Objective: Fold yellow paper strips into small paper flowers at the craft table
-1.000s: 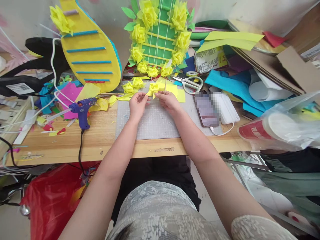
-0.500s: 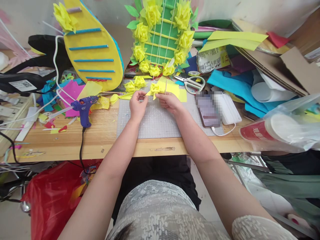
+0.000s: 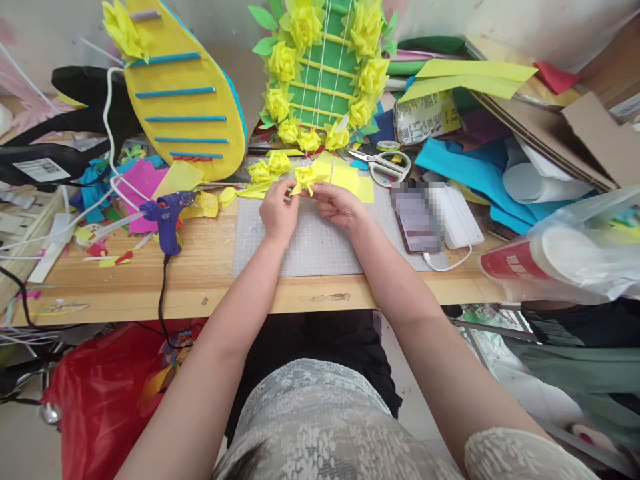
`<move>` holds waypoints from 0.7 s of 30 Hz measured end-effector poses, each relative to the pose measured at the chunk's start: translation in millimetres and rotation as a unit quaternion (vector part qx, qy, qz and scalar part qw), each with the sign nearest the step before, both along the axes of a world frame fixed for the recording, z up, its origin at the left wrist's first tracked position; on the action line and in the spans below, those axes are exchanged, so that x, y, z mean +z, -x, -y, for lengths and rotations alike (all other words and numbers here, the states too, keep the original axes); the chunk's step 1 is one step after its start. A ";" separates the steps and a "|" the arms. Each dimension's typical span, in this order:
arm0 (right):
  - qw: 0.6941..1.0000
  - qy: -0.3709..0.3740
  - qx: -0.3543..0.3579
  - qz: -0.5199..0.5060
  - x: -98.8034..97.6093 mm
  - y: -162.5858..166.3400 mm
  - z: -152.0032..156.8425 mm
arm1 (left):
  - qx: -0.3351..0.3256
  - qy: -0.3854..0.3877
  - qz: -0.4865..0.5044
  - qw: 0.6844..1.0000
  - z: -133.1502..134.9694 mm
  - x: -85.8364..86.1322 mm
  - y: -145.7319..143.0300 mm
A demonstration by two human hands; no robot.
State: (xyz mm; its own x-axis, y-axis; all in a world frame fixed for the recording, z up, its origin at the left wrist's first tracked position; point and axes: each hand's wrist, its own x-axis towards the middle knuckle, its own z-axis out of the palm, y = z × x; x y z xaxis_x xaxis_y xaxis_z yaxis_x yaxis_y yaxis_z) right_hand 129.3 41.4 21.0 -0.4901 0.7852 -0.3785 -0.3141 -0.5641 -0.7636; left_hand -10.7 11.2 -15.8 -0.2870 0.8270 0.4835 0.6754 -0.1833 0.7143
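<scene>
Between my two hands, over the grey cutting mat (image 3: 320,250), is a small yellow paper flower (image 3: 303,179). My left hand (image 3: 280,209) pinches its left side with thumb and fingers. From the right, my right hand (image 3: 339,204) grips its petals, fingers curled. Just behind lie two more yellow paper flowers (image 3: 270,167) and flat yellow paper sheets (image 3: 340,175). A green board with strings (image 3: 320,83), edged in yellow flowers and leaves, leans against the wall beyond.
A purple glue gun (image 3: 169,217) stands left, its black cord hanging over the table edge. Scissors (image 3: 387,167), a phone (image 3: 417,220) and a white power bank (image 3: 455,217) lie right. A bagged cup (image 3: 520,257) is at far right. A yellow teardrop-shaped board (image 3: 185,100) leans back left.
The flower has shifted slightly left and turned in my fingers. My left hand has rolled a little inward, and my right fingers have moved left along with the flower.
</scene>
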 end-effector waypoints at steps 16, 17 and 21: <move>0.998 0.041 -0.044 -0.003 3.3 10.5 4.4 | -0.044 0.048 -0.011 0.998 7.9 6.3 -8.7; 0.998 0.044 -0.046 -0.005 3.7 10.3 4.4 | -0.040 0.053 0.012 0.998 8.2 6.3 -8.6; 0.997 0.056 -0.047 -0.011 5.0 9.0 3.7 | -0.028 0.068 0.132 0.988 6.7 5.7 -8.7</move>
